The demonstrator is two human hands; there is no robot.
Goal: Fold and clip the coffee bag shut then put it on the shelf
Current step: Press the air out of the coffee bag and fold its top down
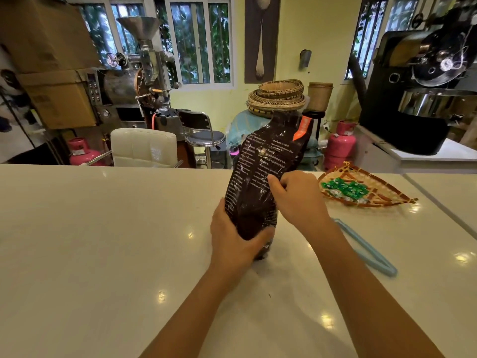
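Observation:
A tall dark brown coffee bag point(260, 166) with white print and an orange label stands upright on the white counter point(103, 228), leaning slightly right at its top. My left hand point(233, 241) wraps around its lower part from the left. My right hand point(296, 197) grips its right side at mid-height, thumb on the front. A long light-blue bag clip point(366, 248) lies flat on the counter to the right of my right forearm, apart from the bag. No shelf can be made out.
A woven triangular tray point(387, 200) holding green-wrapped sweets sits on the counter at the right. Beyond the counter's far edge stand a white chair point(143, 147), a stool, pink gas cylinders point(339, 148), coffee roasters and stacked baskets.

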